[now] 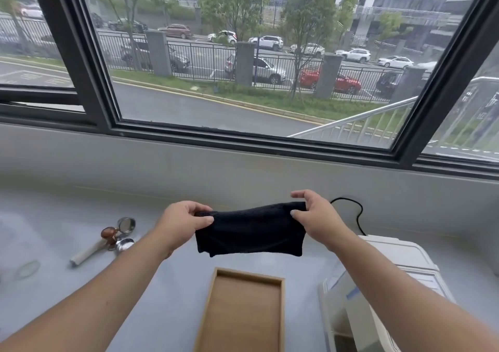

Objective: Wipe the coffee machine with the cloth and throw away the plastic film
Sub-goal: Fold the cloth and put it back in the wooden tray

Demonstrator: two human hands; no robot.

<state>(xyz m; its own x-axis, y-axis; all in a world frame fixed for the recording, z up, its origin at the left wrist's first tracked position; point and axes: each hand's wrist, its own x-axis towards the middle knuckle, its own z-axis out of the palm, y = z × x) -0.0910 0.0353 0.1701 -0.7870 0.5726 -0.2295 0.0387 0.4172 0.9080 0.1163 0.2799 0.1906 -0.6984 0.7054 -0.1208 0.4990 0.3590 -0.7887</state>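
I hold the black cloth (249, 229) stretched above the wooden tray (282, 311), my left hand (181, 222) and right hand (317, 216) pinching its upper corners.

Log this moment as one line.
stage: cloth ready | left hand: holds cloth | right hand: holds cloth | cloth: stretched above tray | coffee machine: untouched
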